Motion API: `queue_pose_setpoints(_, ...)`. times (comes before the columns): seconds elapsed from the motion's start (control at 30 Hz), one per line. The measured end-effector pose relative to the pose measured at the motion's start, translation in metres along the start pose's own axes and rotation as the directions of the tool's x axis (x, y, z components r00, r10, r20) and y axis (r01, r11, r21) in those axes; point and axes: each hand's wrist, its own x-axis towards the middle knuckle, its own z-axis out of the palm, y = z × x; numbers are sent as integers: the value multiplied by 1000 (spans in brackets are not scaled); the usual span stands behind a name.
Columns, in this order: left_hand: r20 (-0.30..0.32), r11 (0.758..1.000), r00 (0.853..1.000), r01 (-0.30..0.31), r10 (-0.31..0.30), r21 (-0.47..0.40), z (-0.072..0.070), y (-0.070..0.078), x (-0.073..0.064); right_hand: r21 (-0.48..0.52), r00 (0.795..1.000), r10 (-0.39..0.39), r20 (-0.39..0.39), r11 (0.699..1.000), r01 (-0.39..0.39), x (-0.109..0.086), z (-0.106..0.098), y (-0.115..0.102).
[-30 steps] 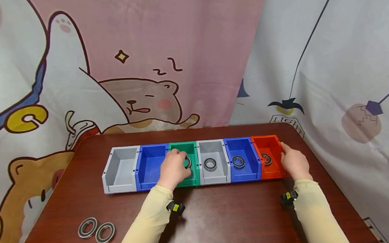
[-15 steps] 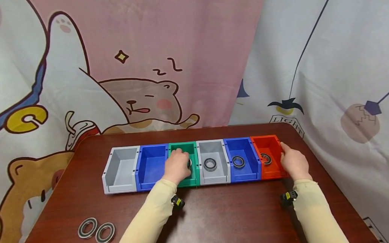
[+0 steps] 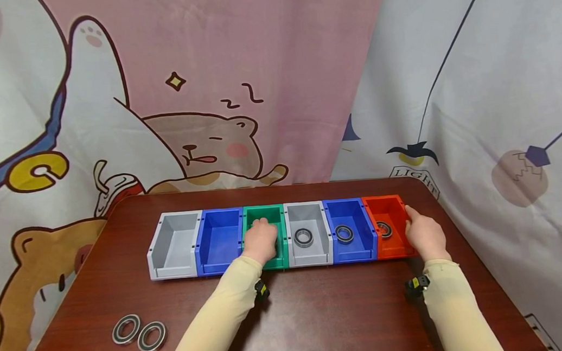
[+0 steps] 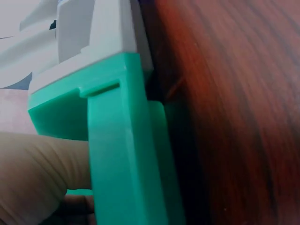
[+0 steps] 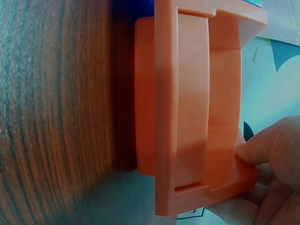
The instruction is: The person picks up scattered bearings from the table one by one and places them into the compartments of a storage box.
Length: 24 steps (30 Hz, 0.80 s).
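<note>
My left hand [image 3: 260, 241] is inside the green bin [image 3: 279, 260], its fingers bent down behind the front wall. In the left wrist view, the thumb side of that hand [image 4: 42, 176] is next to the green wall, with the fingertips hidden. A ball bearing seen in this bin earlier is now covered by the hand, and I cannot tell whether the fingers grip it. My right hand [image 3: 426, 235] pinches the right side wall of the red bin [image 5: 192, 103], thumb inside and fingers outside. A bearing [image 3: 385, 229] lies in the red bin.
Six-bin row: a grey bin [image 3: 177, 272] and a blue bin [image 3: 219, 268] stand left of the green one. Bearings lie in the second grey bin [image 3: 303, 237] and second blue bin [image 3: 345, 234]. Two bearings [image 3: 126, 329] rest on the brown table [image 3: 340, 318], front left.
My left hand has moved slightly right within the green bin, covering the bearing that showed between thumb and fingers. The right hand stays on the red bin's wall.
</note>
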Motion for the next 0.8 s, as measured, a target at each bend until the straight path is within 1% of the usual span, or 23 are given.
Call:
queue_pose_setpoints(0.23, 12, 1000, 1000, 13, -13, 29, 4, 1, 1, -2, 1000, 10, 1, 1000, -10, 0, 0, -1)
queue_pose_setpoints(0.5, 31, 999, 999, 36, -36, 7, 2, 5, -2, 2, 1000, 11, 8, 1000, -11, 0, -1, -1)
queue_pose_setpoints(0.57, 25, 1000, 999, 31, -31, -2, 0, 6, -3, 2, 1000, 13, 10, 1000, -13, -1, -2, -1)
queue_pose_setpoints(0.8, -53, 996, 998, -20, 15, -89, -16, 5, -9, 6, 1000, 6, 10, 1000, -6, -1, -2, 0)
